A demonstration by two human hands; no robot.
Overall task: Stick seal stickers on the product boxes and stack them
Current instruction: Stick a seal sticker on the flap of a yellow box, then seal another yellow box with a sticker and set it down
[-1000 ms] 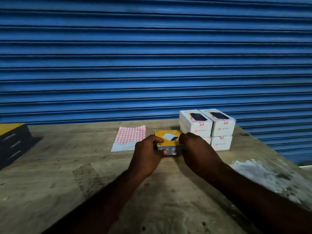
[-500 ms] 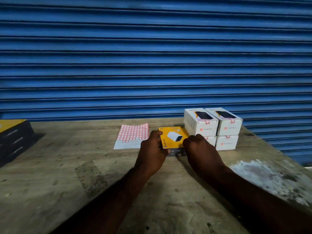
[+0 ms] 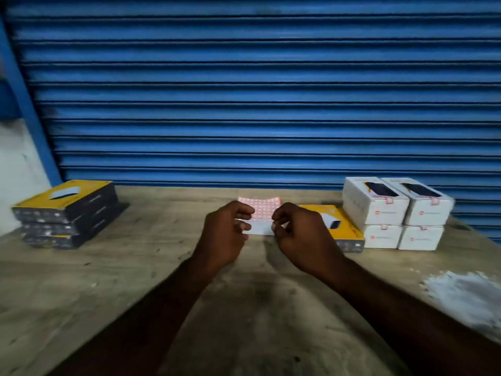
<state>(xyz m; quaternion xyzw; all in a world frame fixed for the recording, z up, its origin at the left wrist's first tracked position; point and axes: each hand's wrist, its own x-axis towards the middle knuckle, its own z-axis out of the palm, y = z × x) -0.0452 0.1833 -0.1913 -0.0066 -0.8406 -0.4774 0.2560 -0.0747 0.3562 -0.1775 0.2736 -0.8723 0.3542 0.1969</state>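
Left hand [image 3: 225, 234] and right hand [image 3: 301, 237] each pinch a side edge of the sheet [image 3: 264, 211], at 12 o'clock on the desk [image 3: 122, 280]. At 3 o'clock of my right hand lies the box [image 3: 345, 229]. I judge I'm at the peeling step. Next, I lift one seal cleanly.

Bare worn wooden tabletop [image 3: 108, 294] fills the lower frame. At left stands a stack of flat black-and-yellow boxes [image 3: 67, 213]; at right, white cardboard boxes [image 3: 393, 213] stacked two-high, a flat yellow box [image 3: 345, 232] just beside them. A blue corrugated shutter [image 3: 244, 104] closes the back.
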